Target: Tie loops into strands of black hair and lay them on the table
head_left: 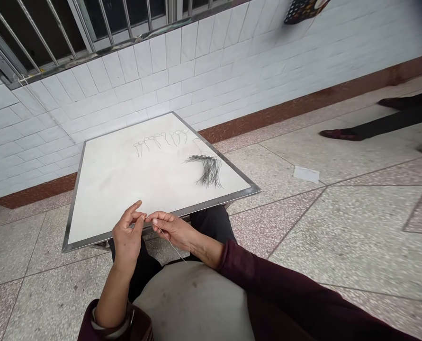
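Fingertips of my left hand [128, 237] and my right hand [173, 230] meet just in front of the near edge of a white table [125, 184] with a metal rim. Both hands pinch a thin, pale wire [168, 240], whose loose end trails down from my right hand over my lap. On the tabletop, a row of several thin looped wires [164, 138] lies towards the back. A bundle of dark, thin wires [210, 169] rests near the right edge. Detail between the fingertips is too small to make out.
A tiled wall [154, 80] with a barred window stands behind the table. At the right, a person's legs and dark shoes [340, 135] are on the floor, and a white paper piece [306, 174] lies nearer the table.
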`<state>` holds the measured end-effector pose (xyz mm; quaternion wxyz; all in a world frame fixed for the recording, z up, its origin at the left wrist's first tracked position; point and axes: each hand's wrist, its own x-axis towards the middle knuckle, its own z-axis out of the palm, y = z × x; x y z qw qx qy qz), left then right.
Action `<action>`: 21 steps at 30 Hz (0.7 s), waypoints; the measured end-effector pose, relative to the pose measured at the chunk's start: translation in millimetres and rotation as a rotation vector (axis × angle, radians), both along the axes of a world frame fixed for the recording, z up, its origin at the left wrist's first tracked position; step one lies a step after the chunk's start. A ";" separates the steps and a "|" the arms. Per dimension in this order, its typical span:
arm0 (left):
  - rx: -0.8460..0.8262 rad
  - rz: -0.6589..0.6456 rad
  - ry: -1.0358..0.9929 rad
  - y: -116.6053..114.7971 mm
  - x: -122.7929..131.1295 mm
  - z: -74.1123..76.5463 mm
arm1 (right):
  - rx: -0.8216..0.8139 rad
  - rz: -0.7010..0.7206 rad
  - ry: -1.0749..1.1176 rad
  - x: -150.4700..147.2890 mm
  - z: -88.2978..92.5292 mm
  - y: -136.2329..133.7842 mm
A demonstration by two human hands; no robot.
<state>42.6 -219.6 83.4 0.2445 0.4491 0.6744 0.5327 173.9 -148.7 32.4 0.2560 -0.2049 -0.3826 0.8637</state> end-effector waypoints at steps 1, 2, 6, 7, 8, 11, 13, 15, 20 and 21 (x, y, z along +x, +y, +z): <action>0.001 0.001 0.004 -0.1 -0.2 0.0 | 0.001 -0.005 -0.001 0.3 0.6 -0.2; 0.001 0.002 0.008 -0.1 -0.4 -0.3 | 0.008 -0.015 -0.006 0.4 1.1 -0.3; -0.010 0.010 0.016 0.6 -2.2 -3.2 | 0.118 -0.047 -0.049 1.2 1.6 -0.2; -0.014 0.021 0.018 1.0 -3.1 -3.9 | 0.164 -0.041 -0.068 1.8 1.3 0.0; -0.022 0.028 0.021 1.4 -4.1 -4.4 | 0.211 -0.037 -0.090 2.6 1.0 0.2; -0.057 0.023 0.025 2.6 -8.0 -4.9 | 0.307 -0.065 -0.163 5.6 -0.3 1.6; -0.063 -0.002 0.008 3.0 -11.5 -5.3 | 0.310 -0.101 -0.183 7.3 -1.3 3.9; -0.040 -0.016 -0.047 3.4 -15.1 -6.6 | 0.296 -0.143 -0.184 8.7 -2.5 7.8; 0.000 -0.008 -0.180 6.3 -18.4 -11.9 | 0.345 -0.217 -0.217 12.6 -8.7 18.4; -0.006 -0.012 -0.188 7.4 -17.7 -12.5 | 0.386 -0.229 -0.236 13.7 -10.6 20.1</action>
